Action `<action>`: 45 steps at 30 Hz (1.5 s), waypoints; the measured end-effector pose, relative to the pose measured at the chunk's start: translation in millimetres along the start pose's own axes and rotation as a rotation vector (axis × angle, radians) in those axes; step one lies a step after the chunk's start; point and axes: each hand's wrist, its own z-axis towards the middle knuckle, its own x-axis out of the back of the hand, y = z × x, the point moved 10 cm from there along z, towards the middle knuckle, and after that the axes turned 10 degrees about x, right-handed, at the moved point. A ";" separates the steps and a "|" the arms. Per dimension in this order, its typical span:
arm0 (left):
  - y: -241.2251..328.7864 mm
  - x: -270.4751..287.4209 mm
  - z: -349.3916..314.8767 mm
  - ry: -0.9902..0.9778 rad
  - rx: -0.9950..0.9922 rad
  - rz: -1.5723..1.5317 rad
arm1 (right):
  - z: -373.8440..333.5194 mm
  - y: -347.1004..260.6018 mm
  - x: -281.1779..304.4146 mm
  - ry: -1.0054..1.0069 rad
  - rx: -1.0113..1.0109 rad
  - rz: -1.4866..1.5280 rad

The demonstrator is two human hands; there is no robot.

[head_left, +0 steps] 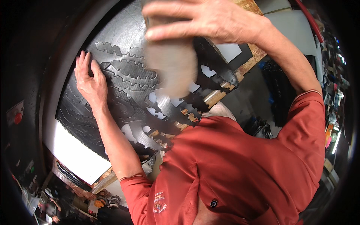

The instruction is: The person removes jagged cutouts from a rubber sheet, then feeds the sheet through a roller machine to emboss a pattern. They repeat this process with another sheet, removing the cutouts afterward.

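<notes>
A large black sheet (123,28), which looks like leather or rubber, lies over the work surface. Toothed curved outlines mark it, and toothed openings show pale surface underneath. Flat on the sheet's left part rests my left hand (91,80), fingers stretched and slightly apart, holding nothing. My right hand (210,20) is at the top, motion-blurred, with two fingers extended leftward. Beneath those fingers is a tan, rounded thing (174,65), too smeared to identify; whether my hand grips it cannot be made out. The right thumb is hidden.
A white panel (77,150) lies beside the sheet at lower left. A worn wooden edge (251,60) runs along the right. A dark machine body with a red button (18,118) stands at far left. A red bar (310,20) is at upper right.
</notes>
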 end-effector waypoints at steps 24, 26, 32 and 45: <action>-0.9 4.8 -1.0 0.017 0.012 0.015 | -50.7 18.8 -81.9 0.294 -0.457 -0.166; -1.2 6.0 -1.8 0.018 0.025 0.014 | -47.7 18.2 -83.9 0.284 -0.448 -0.165; 24.2 2.3 16.6 0.001 0.030 -0.024 | -52.4 21.7 -81.5 0.249 -0.425 -0.109; 22.5 -64.5 60.5 -0.229 0.113 -0.393 | -158.8 3.3 -64.2 0.431 -0.520 0.009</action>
